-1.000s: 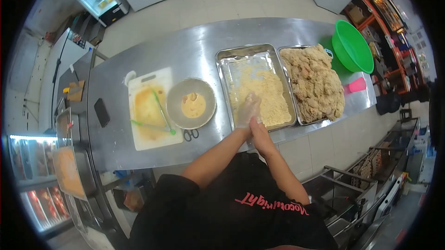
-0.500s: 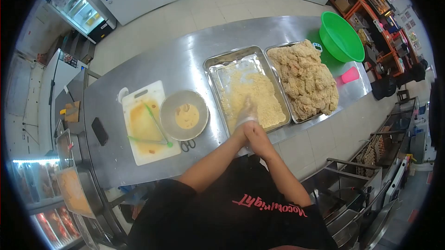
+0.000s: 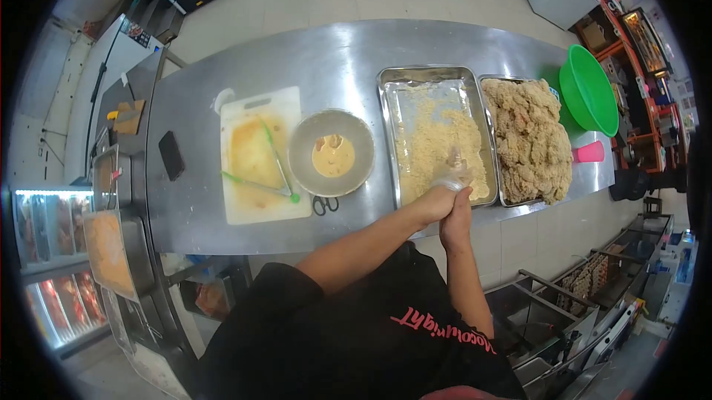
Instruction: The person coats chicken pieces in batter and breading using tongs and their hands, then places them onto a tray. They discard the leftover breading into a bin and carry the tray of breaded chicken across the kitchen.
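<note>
My left hand wears a clear plastic glove and is over the near right part of a metal tray. Its fingers look stretched out toward the pale yellow breading crumbs in that tray. At its wrist, my right hand is bare and closed on the glove's cuff; its fingertips are partly hidden. A second tray, right beside the first, is heaped with breaded pieces. Left of the crumbs stands a metal bowl of yellowish batter with some pieces in it.
Green-tipped tongs lie on a stained white cutting board. Black-handled scissors are by the bowl, and a phone lies at the left. A green basin and a pink cup stand at the table's right end.
The view has shifted, so the table's contents appear farther right. Both hands stay together at the tray's near edge, the right still at the left wrist.
</note>
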`<state>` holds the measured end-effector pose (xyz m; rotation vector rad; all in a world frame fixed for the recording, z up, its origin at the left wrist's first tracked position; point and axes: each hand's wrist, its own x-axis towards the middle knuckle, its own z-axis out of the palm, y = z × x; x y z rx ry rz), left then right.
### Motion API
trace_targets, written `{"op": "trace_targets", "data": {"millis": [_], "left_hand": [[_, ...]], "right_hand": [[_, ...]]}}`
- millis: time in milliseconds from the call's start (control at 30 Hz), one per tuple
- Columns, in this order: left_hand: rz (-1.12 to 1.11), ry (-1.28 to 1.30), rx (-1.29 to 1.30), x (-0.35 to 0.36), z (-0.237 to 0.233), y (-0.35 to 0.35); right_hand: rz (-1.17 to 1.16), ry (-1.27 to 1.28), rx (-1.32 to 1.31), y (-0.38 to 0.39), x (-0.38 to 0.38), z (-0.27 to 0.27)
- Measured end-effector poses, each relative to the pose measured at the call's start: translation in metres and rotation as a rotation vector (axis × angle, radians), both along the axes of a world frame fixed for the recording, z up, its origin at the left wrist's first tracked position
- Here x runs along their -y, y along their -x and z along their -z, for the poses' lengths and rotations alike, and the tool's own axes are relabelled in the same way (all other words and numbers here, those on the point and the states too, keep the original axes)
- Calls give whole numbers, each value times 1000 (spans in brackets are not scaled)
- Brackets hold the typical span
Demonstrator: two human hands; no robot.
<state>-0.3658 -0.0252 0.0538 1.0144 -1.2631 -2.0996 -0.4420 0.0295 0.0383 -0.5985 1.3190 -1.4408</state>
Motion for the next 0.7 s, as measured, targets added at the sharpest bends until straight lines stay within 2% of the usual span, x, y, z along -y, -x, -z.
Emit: {"op": "trace_targets", "data": {"millis": [67, 133, 200, 333, 400, 433, 500, 567, 600, 633, 667, 700], "left_hand": [[-70, 17, -39, -7, 7, -4], [-134, 48, -80, -16, 11, -5], [-327, 231, -264, -27, 16, -4], [-241, 273, -283, -48, 25, -18], [-296, 593, -87, -59, 17, -29], [-287, 611, -66, -66, 12, -35], [-498, 678, 94, -78, 7, -44], [-457, 651, 106, -90, 16, -64], [-442, 608, 102, -99, 6, -78], [-528, 276, -56, -111, -5, -84], [-527, 268, -33, -122, 4, -100], [-543, 406, 126, -129, 16, -120]], "right_hand": [[-90, -1, -191, -6, -5, -12], [-96, -15, -181, -15, -7, -34], [-112, -18, -175, -20, -12, -40], [-123, 7, -209, -30, -31, -41], [-108, 41, -173, -40, -45, -43], [-88, 88, -118, -46, -51, -41], [-47, 152, -33, -63, -61, -42], [-134, 193, -101, -82, -82, -42], [-124, 182, -75, -87, -90, -38], [-224, 162, -34, -93, -96, -33], [-329, 145, 4, -98, -102, -26], [-388, 128, -74, -105, -105, -20]]}}
